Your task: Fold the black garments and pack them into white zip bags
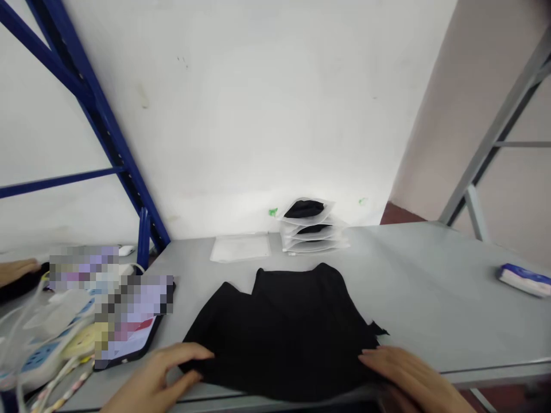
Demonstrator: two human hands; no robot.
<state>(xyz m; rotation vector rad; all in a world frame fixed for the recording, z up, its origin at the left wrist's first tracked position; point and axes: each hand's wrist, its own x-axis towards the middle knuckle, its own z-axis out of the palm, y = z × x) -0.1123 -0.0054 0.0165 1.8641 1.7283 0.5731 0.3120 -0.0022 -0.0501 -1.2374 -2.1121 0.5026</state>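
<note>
A black garment (pixel 293 327) lies spread over the grey table, with an uneven outline and its lower part hanging toward the front edge. On its left side, my left hand (pixel 166 370) holds the edge between thumb and fingers. My right hand (pixel 408 373) grips the lower right edge, fingers laid over the cloth and the thumb mostly hidden. A small pointed flap of the fabric sticks out above the right hand. Behind the garment, several frosted zip bags (pixel 316 235) with black cloth inside are stacked against the wall. To their left a flat translucent bag (pixel 241 248) lies on the table.
Left of the garment are a phone (pixel 133 327) with a blurred screen, power strips (pixel 47 355) and tangled cables. Another person's hand (pixel 17 271) shows at the far left. A blue metal frame (pixel 112 137) rises there. A tissue pack (pixel 525 280) lies on the grey table (pixel 447 287) at right.
</note>
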